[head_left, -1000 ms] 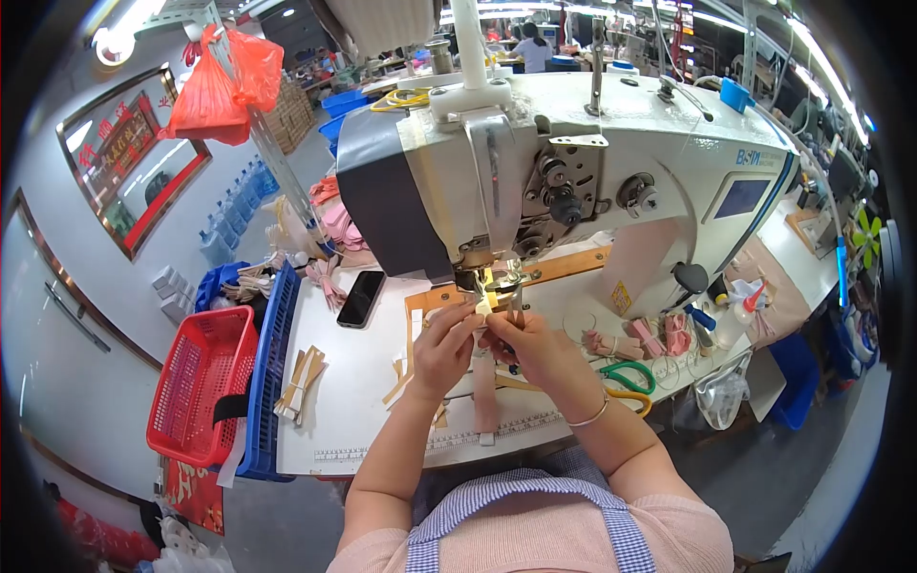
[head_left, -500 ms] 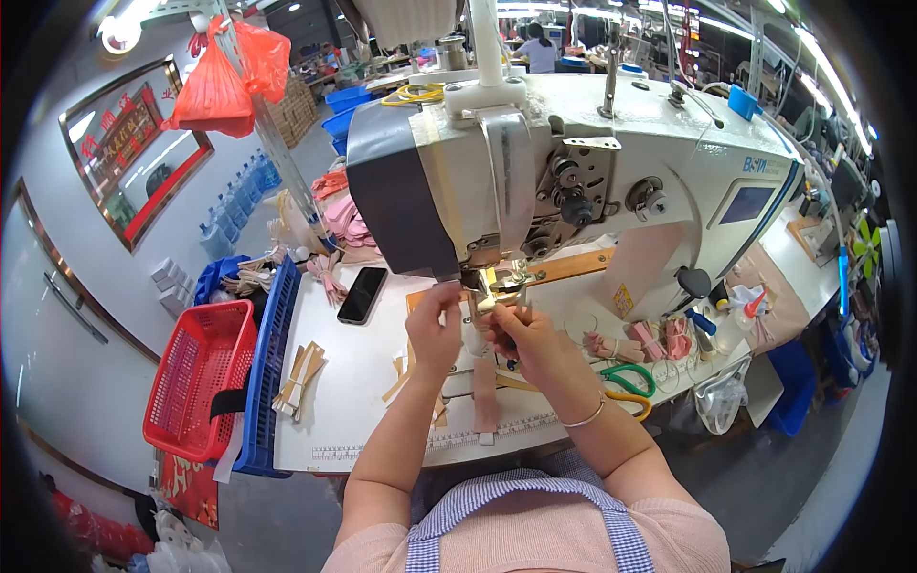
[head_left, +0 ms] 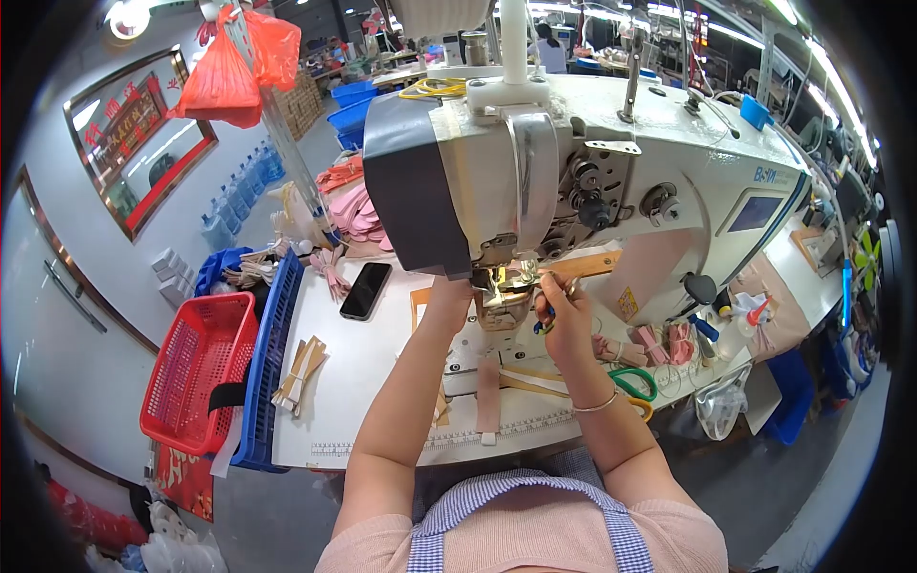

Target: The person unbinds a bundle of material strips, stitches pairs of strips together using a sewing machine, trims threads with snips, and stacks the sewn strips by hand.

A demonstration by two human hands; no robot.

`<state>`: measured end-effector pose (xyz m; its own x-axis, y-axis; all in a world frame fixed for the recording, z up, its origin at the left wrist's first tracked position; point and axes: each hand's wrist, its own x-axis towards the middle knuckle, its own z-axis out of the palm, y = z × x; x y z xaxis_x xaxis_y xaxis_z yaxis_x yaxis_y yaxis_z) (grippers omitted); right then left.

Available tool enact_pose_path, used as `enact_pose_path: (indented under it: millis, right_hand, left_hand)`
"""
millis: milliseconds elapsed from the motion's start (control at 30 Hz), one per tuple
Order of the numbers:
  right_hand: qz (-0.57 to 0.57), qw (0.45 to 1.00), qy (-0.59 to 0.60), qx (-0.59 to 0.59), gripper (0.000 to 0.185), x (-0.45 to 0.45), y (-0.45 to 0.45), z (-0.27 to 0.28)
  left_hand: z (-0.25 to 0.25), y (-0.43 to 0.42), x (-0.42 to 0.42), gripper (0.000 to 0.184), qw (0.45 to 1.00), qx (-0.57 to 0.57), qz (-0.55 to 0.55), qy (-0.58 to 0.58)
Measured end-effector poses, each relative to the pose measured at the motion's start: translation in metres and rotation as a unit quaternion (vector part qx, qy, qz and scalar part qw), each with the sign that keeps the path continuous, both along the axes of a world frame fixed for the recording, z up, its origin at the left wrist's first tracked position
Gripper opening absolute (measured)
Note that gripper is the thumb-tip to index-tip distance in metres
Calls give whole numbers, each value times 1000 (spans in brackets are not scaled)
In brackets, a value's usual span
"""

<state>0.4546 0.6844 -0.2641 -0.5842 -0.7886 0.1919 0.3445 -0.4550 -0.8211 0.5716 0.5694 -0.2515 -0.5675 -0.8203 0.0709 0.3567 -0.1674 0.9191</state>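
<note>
A large white sewing machine [head_left: 611, 162] stands over the white table, its needle area [head_left: 511, 277] lit. My left hand [head_left: 451, 298] is at the left of the needle area, its fingers hidden behind the machine head's lower edge. Just right of the presser foot, my right hand [head_left: 564, 310] has its fingers curled round something small and dark, too small to make out. A pinkish strip [head_left: 488, 396] lies on the table below the needle area, across a ruler tape [head_left: 449, 439] along the front edge.
A black phone [head_left: 366, 290], a tied bundle of tan strips [head_left: 301, 377], a blue crate [head_left: 267, 372] and a red basket [head_left: 196, 372] are on the left. Pink bundles [head_left: 650, 344] and green-handled scissors [head_left: 635, 384] lie right. A person [head_left: 549, 53] is far behind.
My hands have moved apart. The left went up behind the machine head's edge; the right shifted right, off the presser foot's front. The view has turned slightly.
</note>
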Motion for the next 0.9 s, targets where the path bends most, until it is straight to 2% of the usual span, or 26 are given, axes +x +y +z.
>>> enact_pose_path:
  millis: [67, 133, 200, 233, 267, 300, 333, 367, 400, 433, 467, 500, 567, 600, 700, 900]
  right_hand:
    - [14, 1000, -9, -15, 13, -1, 1, -4]
    - [31, 999, -20, -30, 12, 1, 0, -5]
    - [26, 993, -17, -116, 12, 4, 0, -2]
    - [27, 987, 47, -148, 9, 4, 5, 6]
    - [26, 988, 43, -145, 9, 4, 7, 10]
    - [16, 987, 105, -118, 9, 4, 8, 14]
    - [5, 981, 168, -92, 8, 4, 10, 17]
    - [-16, 977, 196, -87, 9, 9, 10, 20]
    - [-18, 976, 199, -87, 9, 10, 9, 18]
    - [-95, 920, 367, -104, 11, 10, 7, 15]
    - [-166, 829, 522, -116, 15, 11, 7, 13]
    - [-172, 807, 553, -117, 17, 12, 10, 13]
    - [-195, 791, 570, -110, 18, 18, 11, 9]
    - [-218, 774, 585, -104, 20, 20, 11, 7]
    - [-230, 771, 586, -98, 22, 23, 10, 7]
    - [-231, 767, 588, -111, 20, 21, 8, 6]
  left_hand:
    - [-6, -8, -3, 26, 992, -122, 20, -41]
    - [-9, -11, -1, 28, 996, -83, 14, -31]
    - [-8, -13, 1, 30, 999, -44, 7, -23]
    - [-6, -14, 1, 32, 995, -95, 9, -38]
    - [-7, -14, 1, 34, 988, -144, 10, -53]
    - [-8, -16, 1, 34, 988, -142, 8, -57]
    - [-8, -21, 0, 31, 996, -80, -32, -15]
    - [-9, -25, -1, 31, 997, -19, -72, 29]
    - [-15, -32, -1, 31, 997, -19, -74, 31]
    - [-18, -37, 0, 28, 991, -93, -100, -5]
    - [-22, -40, -1, 26, 978, -165, -124, -40]
    - [-27, -41, -3, 26, 978, -164, -125, -38]
    - [-18, -33, -1, 22, 987, -86, -132, 28]
    - [-23, -39, -1, 22, 987, -87, -133, 25]
    - [-38, -57, -1, 21, 980, -150, -134, -7]
    - [-24, -40, -3, 21, 993, -89, -76, 34]
